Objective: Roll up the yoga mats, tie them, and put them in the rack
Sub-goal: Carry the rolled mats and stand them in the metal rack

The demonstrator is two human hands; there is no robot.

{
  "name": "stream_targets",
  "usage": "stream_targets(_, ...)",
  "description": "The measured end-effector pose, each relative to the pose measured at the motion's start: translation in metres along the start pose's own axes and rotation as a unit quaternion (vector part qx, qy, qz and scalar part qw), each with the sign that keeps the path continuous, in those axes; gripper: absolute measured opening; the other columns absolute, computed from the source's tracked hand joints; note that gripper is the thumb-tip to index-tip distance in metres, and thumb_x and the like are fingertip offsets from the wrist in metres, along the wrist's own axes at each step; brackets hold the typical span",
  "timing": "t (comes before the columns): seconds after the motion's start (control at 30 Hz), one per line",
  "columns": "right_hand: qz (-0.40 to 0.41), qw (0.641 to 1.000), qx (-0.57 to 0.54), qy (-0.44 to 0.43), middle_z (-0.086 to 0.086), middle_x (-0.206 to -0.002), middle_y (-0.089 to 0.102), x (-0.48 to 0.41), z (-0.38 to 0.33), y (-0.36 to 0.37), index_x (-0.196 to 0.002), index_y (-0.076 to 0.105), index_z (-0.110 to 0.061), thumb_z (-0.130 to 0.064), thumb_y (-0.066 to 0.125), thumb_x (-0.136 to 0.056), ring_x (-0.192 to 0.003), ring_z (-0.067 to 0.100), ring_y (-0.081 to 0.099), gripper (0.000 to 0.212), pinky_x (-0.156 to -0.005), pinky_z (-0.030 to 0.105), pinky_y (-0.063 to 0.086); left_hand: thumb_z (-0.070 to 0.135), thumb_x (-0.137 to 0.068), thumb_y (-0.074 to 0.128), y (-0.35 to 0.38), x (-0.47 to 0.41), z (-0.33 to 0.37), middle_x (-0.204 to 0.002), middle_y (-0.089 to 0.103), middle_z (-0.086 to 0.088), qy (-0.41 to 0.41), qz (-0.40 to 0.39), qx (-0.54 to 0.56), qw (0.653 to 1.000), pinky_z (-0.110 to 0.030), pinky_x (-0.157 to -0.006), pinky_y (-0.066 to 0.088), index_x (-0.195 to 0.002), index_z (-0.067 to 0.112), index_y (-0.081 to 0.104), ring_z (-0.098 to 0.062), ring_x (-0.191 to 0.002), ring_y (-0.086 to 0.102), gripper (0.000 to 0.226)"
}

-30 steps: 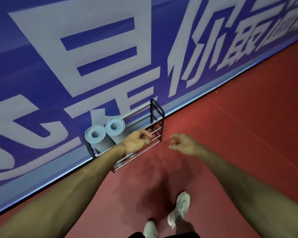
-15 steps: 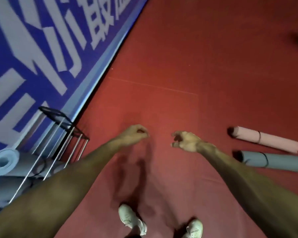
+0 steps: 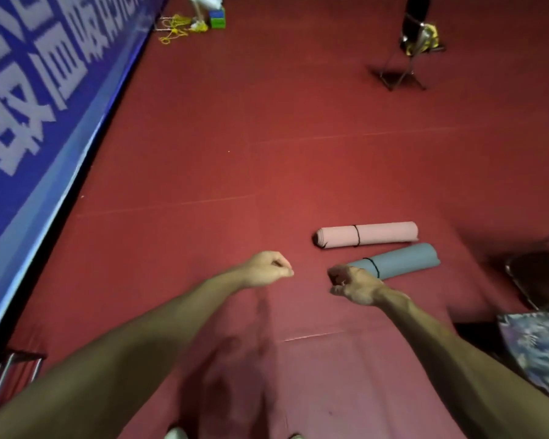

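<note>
Two rolled yoga mats lie side by side on the red floor, each tied with a thin black band: a pink mat [image 3: 384,234] and, nearer to me, a grey-blue mat [image 3: 403,259]. My right hand [image 3: 352,285] hangs with loosely curled fingers and holds nothing; in the view it sits just in front of the grey-blue mat's left end. My left hand [image 3: 267,269] is also loosely curled and empty, left of the mats. Only a corner of the metal rack [image 3: 10,369] shows at the bottom left; the mats in it are out of view.
A blue banner wall [image 3: 45,106] runs along the left. A folding stand [image 3: 406,58] stands far right, yellow cords and a green block [image 3: 217,20] far back. A dark chair [image 3: 536,274] and a patterned bag [image 3: 539,350] are at the right edge.
My view has swung right, away from the rack with its two grey mats. My left hand left the rack bars. The pink and grey-blue mats have come closer to my hands.
</note>
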State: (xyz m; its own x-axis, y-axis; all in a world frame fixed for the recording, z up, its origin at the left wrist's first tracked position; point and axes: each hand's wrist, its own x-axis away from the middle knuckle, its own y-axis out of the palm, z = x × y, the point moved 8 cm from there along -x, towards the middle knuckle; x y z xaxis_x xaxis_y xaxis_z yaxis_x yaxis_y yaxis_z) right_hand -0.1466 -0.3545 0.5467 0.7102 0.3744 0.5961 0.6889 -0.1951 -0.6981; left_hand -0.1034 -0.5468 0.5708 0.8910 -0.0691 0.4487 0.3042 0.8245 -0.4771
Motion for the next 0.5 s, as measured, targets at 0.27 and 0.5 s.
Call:
stream_targets(0.27, 0.028, 0.998, -0.035, 0.051, 0.010, -0.124, 0.062, -0.018, 0.104, -0.067, -0.133, 0.049, -0.015, -0.033, 0.064, -0.090, -0.112, 0.024, 0.058, 0.049, -0.095, 0.032, 0.045, 0.015, -0.088, 0.064, 0.048, -0.100, 0.071, -0.089, 0.063, 0.004, 0.017, 0.020, 0.010, 1.000, -0.018, -0.078, 0.043, -0.096, 0.020, 0.065, -0.009, -0.084, 0.057, 0.009)
stream_targets(0.5, -0.018, 0.998, 0.008, 0.058, 0.009, -0.134, 0.054, -0.132, 0.138, -0.110, -0.137, 0.046, -0.012, -0.031, 0.064, -0.091, -0.122, 0.024, 0.049, 0.053, -0.098, 0.027, 0.038, 0.021, -0.086, 0.065, 0.062, -0.226, 0.066, -0.087, 0.064, 0.009, -0.016, -0.001, 0.049, 0.999, -0.025, -0.088, 0.044, -0.088, 0.027, 0.066, -0.009, -0.088, 0.058, 0.007)
